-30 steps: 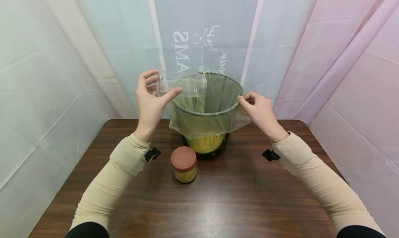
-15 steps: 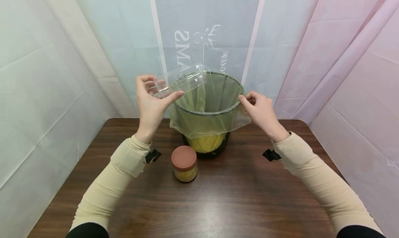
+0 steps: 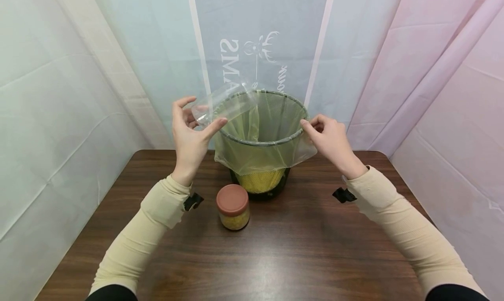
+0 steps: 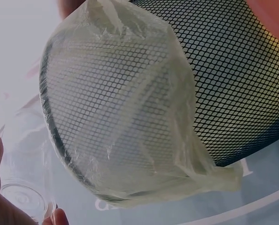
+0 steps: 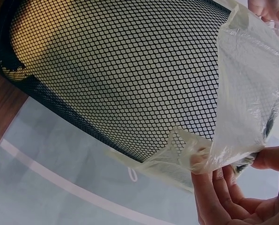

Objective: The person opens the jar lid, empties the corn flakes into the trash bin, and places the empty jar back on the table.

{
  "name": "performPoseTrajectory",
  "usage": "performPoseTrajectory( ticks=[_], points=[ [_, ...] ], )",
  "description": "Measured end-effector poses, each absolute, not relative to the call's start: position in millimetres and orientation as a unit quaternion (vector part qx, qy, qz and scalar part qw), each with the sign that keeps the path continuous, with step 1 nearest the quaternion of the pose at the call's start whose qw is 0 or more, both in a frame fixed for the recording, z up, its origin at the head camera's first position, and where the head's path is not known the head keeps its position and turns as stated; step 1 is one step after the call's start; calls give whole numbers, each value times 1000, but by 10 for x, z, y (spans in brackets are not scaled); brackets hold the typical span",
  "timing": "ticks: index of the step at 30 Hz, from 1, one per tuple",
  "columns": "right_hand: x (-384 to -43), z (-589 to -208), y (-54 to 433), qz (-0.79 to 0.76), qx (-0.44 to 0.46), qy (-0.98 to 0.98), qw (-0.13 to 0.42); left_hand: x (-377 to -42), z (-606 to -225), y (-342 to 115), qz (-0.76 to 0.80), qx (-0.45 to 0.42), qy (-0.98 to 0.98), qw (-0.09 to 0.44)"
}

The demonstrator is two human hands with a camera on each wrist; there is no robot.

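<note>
In the head view my left hand (image 3: 190, 137) grips a clear plastic jar (image 3: 232, 102) by its base end, between thumb and fingers. The jar lies tilted above the left side of a mesh wastebasket (image 3: 261, 181), its far end raised to the right; nothing shows inside it. A thin yellowish bin liner (image 3: 256, 159) lines the wastebasket and folds down over the rim. On the right side, my right hand (image 3: 328, 137) pinches the liner at the rim; the right wrist view shows the thumb (image 5: 270, 157) at the rim and the fingers on the folded film.
A small jar with a reddish lid (image 3: 232, 200) and yellow contents stands on the dark wood table (image 3: 299, 257), just in front of the wastebasket. Fabric curtains (image 3: 157, 38) enclose the table at the back and both sides.
The clear jar has gone from nearly level to tilted, its far end rising, and my left hand has dipped slightly. My right hand stays at the rim.
</note>
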State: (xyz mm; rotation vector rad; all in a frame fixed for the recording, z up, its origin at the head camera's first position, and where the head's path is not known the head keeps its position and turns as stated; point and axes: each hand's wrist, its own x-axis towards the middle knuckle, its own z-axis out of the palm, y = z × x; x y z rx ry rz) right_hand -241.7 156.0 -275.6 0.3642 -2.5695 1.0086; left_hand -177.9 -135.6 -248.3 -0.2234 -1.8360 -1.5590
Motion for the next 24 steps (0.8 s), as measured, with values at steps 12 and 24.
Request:
performPoseTrajectory(
  ticks=[12, 24],
  points=[
    [-2394, -2744, 1570, 356, 137, -906, 184, -1764, -2552, -1416, -606, -100, -706, 352],
    [-2365, -2769, 1633, 381, 124, -899, 178, -1729, -2608, -1452, -625, -88, -700, 335]
  ],
)
